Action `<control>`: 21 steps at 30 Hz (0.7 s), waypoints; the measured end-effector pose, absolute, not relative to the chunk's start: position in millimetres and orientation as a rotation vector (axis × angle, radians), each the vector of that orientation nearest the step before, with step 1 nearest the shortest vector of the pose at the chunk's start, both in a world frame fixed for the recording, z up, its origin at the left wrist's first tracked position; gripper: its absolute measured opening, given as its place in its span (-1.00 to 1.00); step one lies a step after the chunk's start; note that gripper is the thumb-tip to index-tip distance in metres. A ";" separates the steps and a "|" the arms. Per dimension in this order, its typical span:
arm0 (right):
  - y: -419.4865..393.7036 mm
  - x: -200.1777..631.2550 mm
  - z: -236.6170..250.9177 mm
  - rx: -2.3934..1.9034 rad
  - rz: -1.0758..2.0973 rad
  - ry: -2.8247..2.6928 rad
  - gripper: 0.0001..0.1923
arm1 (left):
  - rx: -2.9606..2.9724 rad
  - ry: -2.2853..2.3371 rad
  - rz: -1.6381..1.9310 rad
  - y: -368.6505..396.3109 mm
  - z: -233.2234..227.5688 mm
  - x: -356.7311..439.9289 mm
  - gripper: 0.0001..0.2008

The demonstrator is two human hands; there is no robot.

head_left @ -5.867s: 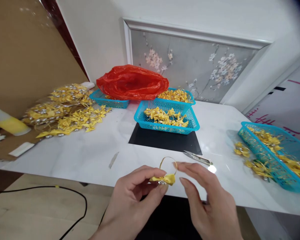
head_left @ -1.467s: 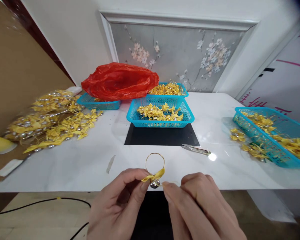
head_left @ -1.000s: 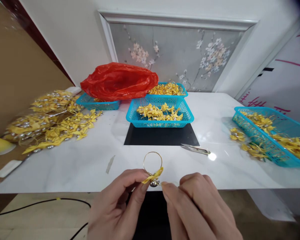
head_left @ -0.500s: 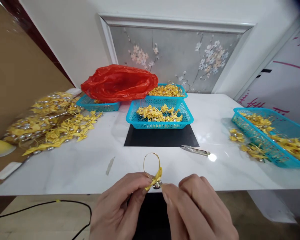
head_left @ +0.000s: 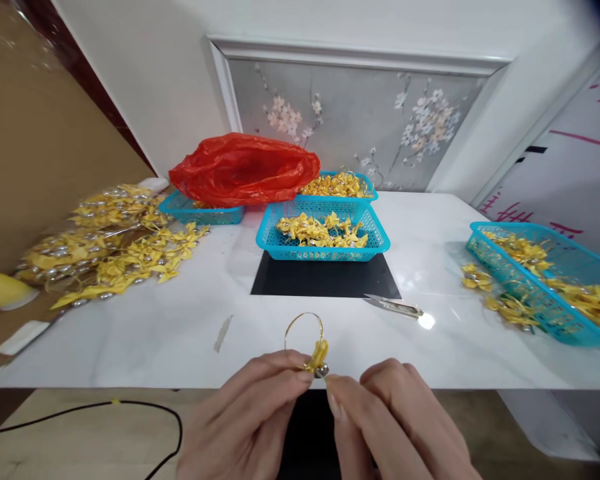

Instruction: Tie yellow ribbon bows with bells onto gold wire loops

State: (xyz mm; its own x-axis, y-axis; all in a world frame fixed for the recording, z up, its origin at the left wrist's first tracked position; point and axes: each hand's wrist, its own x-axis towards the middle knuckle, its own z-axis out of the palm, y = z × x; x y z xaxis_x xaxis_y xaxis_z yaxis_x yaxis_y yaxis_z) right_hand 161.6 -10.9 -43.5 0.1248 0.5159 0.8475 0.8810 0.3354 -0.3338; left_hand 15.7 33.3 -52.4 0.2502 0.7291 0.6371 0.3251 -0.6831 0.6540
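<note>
Yellow fabric bow (head_left: 321, 349) with a thin gold wire hoop (head_left: 304, 314) rising from it and a round silver bead (head_left: 323, 369) on its near side. Left hand (head_left: 250, 403): thumb and forefinger closed in a narrow pinch on the bow's left side. Right hand (head_left: 397, 413): fingertips drawn together just beside the bead; whether they grip a fine strand, cannot tell.

Step in hand, my reading: close fingertip work at the bead. The next move would seem to call for a steady left pinch and light right fingertips, the hoop kept unbent.

Landmark: black flat rectangular mat (head_left: 325, 279). The bow is on its near side, above the edge of the white marbled tabletop (head_left: 155, 340). Slim silver metal snips (head_left: 397, 308) lie along the mat's near right corner; a grey narrow strip (head_left: 223, 334), near left of it. Blue perforated plastic basket (head_left: 325, 254) of yellow pieces at its far part; crumpled red plastic bag (head_left: 245, 170) beyond, to the left. Well left, a heap of yellow fabric-and-bead pieces (head_left: 140, 260); well right, a second blue plastic basket (head_left: 580, 327).
</note>
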 end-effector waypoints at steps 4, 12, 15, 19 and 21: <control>-9.7 159.9 -45.3 -1.328 -0.445 -1.512 -0.84 | 2.122 0.961 1.382 32.3 -53.5 14.6 -0.53; -8.7 155.6 -47.0 -1.323 -0.404 -1.471 -0.82 | 2.120 0.969 1.350 32.8 -52.1 13.1 -0.61; -8.9 154.8 -46.4 -1.342 -0.403 -1.470 -0.83 | 2.147 0.880 1.309 36.3 -51.6 10.3 -0.58; -9.0 153.8 -45.6 -1.356 -0.429 -1.476 -0.85 | 2.159 0.775 1.270 38.6 -51.8 9.3 -0.57; -9.1 153.3 -44.4 -1.364 -0.432 -1.474 -0.86 | 2.151 0.784 1.274 38.0 -52.1 11.1 -0.57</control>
